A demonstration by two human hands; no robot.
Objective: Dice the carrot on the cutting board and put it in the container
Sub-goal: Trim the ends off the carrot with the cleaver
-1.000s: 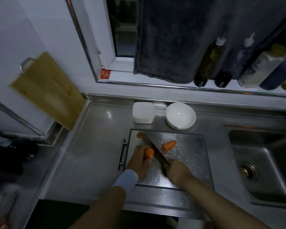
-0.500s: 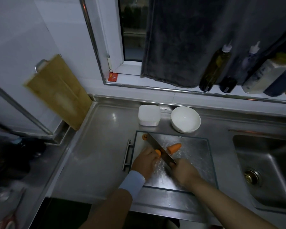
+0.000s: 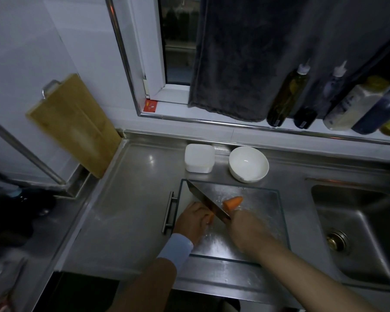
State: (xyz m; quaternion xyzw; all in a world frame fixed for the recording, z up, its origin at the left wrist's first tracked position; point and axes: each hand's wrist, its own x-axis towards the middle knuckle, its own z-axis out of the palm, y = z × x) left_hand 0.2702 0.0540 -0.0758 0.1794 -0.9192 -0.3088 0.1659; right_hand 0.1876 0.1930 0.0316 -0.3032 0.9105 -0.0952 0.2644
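Steel surface [image 3: 133, 210], wet cutting board [image 3: 263, 210] on it. Your left hand [image 3: 193, 221] curls over carrot stub [image 3: 211, 218]; cut piece [image 3: 232, 202] lies just beyond knife [image 3: 205, 202]. Your right hand [image 3: 245, 228] grips knife handle. Carrot: stiff, round, likely slippery wet; pin near cut, fingertips tucked.

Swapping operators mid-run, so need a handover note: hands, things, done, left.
Left hand holds one carrot piece down on the cutting board, mostly hidden by the fingers.
Right hand grips the knife, blade on that piece.
Second carrot piece lies loose on the board, right of the blade.
Done: carrot cut in chunks only.
Left: dice both, put them in the white container behind the board. Bowl beside it is empty.
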